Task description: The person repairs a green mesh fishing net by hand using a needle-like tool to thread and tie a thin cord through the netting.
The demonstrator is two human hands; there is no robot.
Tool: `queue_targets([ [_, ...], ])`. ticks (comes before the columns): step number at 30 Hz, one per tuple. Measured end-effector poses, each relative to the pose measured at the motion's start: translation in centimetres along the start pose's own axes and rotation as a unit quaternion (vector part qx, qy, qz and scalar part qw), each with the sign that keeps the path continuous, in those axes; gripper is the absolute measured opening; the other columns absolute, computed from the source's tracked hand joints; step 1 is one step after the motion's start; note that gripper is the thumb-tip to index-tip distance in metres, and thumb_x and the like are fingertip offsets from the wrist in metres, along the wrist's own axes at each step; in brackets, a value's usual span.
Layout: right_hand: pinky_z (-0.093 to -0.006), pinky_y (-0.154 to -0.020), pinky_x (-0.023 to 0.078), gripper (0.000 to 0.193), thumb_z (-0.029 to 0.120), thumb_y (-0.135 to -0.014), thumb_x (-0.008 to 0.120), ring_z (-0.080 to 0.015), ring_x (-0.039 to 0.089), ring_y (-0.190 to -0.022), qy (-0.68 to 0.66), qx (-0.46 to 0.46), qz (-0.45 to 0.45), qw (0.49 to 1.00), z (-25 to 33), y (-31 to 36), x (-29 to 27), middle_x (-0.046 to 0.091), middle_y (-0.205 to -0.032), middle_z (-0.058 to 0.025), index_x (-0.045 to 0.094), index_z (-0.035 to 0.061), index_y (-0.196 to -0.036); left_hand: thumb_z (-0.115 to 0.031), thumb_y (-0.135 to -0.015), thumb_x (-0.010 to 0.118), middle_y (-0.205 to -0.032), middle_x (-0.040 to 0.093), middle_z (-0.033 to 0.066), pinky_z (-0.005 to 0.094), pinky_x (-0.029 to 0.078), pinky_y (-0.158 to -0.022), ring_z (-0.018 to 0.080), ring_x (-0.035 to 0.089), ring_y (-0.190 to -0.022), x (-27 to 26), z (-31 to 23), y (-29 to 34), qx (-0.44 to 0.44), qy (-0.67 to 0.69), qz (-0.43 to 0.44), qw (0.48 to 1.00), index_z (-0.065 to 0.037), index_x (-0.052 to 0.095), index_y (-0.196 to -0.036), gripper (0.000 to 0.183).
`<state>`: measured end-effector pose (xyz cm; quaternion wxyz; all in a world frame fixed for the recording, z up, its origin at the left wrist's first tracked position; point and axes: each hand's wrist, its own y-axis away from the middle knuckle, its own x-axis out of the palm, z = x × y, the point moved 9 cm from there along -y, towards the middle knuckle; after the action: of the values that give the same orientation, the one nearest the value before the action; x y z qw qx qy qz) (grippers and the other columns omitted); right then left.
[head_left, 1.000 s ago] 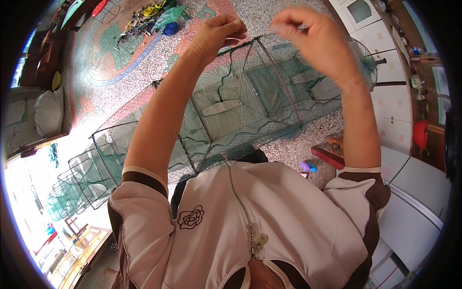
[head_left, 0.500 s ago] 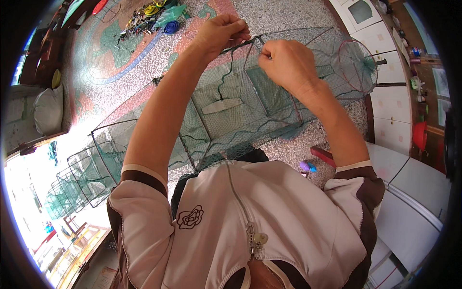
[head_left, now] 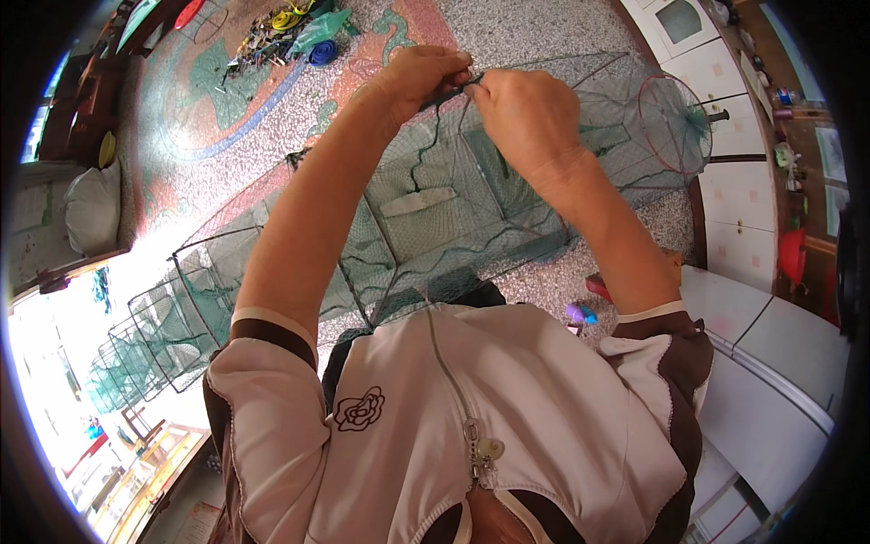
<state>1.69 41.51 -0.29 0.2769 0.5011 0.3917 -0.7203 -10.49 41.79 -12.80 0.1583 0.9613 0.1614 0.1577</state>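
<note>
A long green mesh fishing net trap (head_left: 426,225) with dark frames stretches across in front of me, from lower left to upper right. At its far top edge my left hand (head_left: 424,80) is closed, fingers pinching the dark corded edge. Close beside it, my right hand (head_left: 530,111) is closed too, thumb and forefinger pressed together at that same edge. Whatever lies in the right fingertips is too small to make out. A dark green cord (head_left: 419,163) hangs down the mesh below the left hand. One end of the trap narrows around a red hoop (head_left: 642,122).
A pile of coloured straps and scraps (head_left: 281,41) lies on the patterned floor, far left. White cabinets (head_left: 739,195) line the right side. A purple and blue object (head_left: 580,314) rests on the floor by my right arm. A white sack (head_left: 92,208) stands at left.
My right hand has moved left and now meets the left fingertips at the trap's edge. The left hand has lowered slightly. The trap has stayed nearly in place.
</note>
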Motion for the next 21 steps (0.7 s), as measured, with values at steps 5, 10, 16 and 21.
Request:
queue_targets([
  [5, -0.0423, -0.064, 0.053, 0.014, 0.016, -0.08, 0.062, -0.0303, 0.065, -0.077, 0.005, -0.012, -0.064, 0.998, -0.4, -1.7, -0.2, 0.064, -0.078, -0.0132, 0.068, 0.0037, -0.082, -0.025, -0.092, 0.06, -0.081, 0.064, 0.0024, 0.0253, 0.048, -0.072, 0.0115, 0.06, -0.077, -0.1, -2.4, 0.5, 0.098, 0.031, 0.003, 0.995, -0.004, 0.063, -0.094, 0.022],
  [10, -0.0412, -0.065, 0.052, 0.021, 0.033, -0.079, 0.07, -0.0295, 0.065, -0.074, -0.128, 0.081, 0.061, 0.987, -3.9, -4.1, 2.6, 0.066, -0.076, -0.0091, 0.07, 0.0124, -0.082, -0.024, -0.092, 0.059, -0.084, 0.064, 0.0031, 0.0262, 0.049, -0.072, 0.013, 0.06, -0.079, 0.0, -2.7, 0.8, 0.104, 0.085, -0.011, 0.991, -0.004, 0.062, -0.094, 0.02],
  [16, -0.0383, -0.067, 0.052, 0.018, 0.032, -0.081, 0.068, -0.0263, 0.065, -0.075, -0.276, 0.136, -0.072, 0.949, -7.1, -6.3, 1.2, 0.066, -0.077, -0.0052, 0.07, 0.014, -0.085, -0.017, -0.09, 0.062, -0.086, 0.064, 0.0039, 0.0264, 0.051, -0.07, 0.0127, 0.06, -0.076, -0.6, -0.4, 0.2, 0.002, 0.076, -0.034, 0.997, -0.002, 0.062, -0.097, 0.016],
  [21, -0.034, -0.064, 0.056, 0.02, 0.018, -0.1, 0.04, -0.018, 0.063, -0.072, -0.549, 0.243, -0.153, 0.785, -11.3, -7.1, -2.1, 0.064, -0.095, -0.0147, 0.047, 0.0011, -0.107, -0.02, -0.091, 0.063, -0.087, 0.063, 0.002, 0.0218, 0.05, -0.069, 0.0081, 0.057, -0.074, -0.3, -2.0, 1.8, 0.054, -0.026, -0.049, 0.997, -0.004, 0.063, -0.099, 0.018],
])
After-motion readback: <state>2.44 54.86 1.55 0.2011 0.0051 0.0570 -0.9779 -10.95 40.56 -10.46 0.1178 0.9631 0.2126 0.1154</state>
